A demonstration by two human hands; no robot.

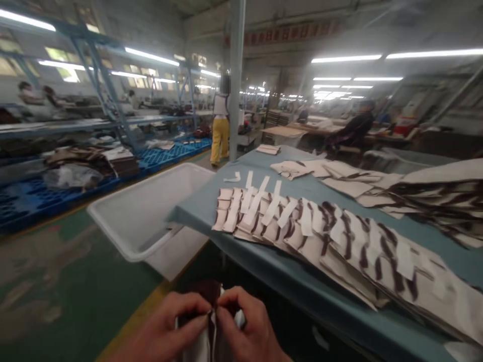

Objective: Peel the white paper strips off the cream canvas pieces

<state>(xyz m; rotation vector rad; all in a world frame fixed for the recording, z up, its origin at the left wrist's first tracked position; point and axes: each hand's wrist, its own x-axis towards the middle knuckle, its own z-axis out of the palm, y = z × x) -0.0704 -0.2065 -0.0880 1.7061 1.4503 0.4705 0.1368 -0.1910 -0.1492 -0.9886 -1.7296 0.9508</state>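
Low in the head view, my left hand (177,322) and my right hand (247,322) pinch a dark brown and off-white fabric piece (206,290) between thumbs and forefingers. Both hands are close together, with the fabric's edges meeting in a line between them. Its lower part runs out of the frame. To the right, a long row of overlapping cream and dark brown fabric pieces (309,244) lies along the near edge of a table with a blue-green cover (241,173). White strips (271,201) lie across several of those pieces.
A large white tub (113,213) stands left of the table. More cream and brown pieces (377,183) are heaped at its far right. Blue pallets (166,156) and racks line the left side. A person in yellow trousers (220,133) stands near a pole (237,80); another person (354,125) sits at right.
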